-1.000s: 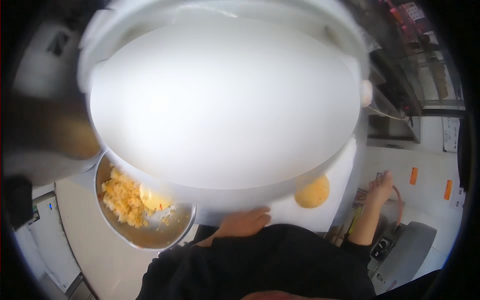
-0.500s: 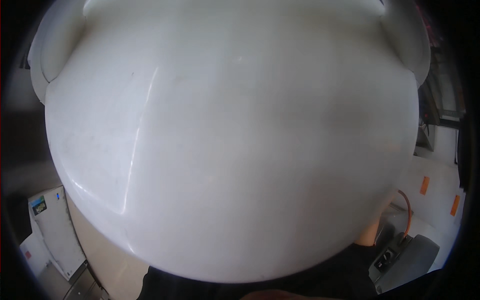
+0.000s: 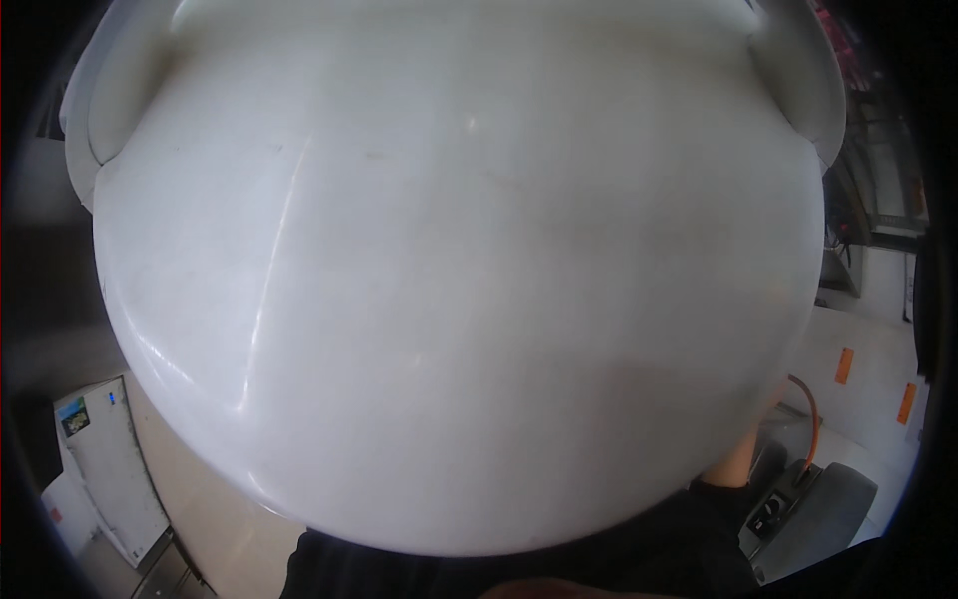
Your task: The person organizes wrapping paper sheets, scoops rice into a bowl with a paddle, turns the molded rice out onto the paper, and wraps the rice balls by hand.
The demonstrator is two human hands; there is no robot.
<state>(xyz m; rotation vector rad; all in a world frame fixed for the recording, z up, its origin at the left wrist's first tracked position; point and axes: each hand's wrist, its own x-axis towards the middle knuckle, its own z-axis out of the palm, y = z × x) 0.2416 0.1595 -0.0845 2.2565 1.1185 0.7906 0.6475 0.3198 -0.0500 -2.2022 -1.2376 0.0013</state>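
A large, glossy white moulded thing (image 3: 449, 299) with a rounded near edge fills most of the view, close in front of my body. Its surface has faint scuffs and a long streak of reflected light at the left. Raised side pieces stand at its far left (image 3: 130, 90) and far right (image 3: 798, 80). I cannot tell its kind. Part of my right forearm (image 3: 733, 464) shows at the lower right, running up behind the white edge, which hides my right hand. Neither my left arm nor my left hand can be seen.
A white cabinet-like box (image 3: 115, 459) with a small picture stands at the lower left, beside a beige floor (image 3: 210, 499). To the right are grey equipment with a black knob (image 3: 768, 511), an orange hose (image 3: 813, 429) and a white panel with orange labels (image 3: 844, 365).
The white thing's near and right edges have shifted slightly up and left in the view. A little more of my right forearm shows beside it.
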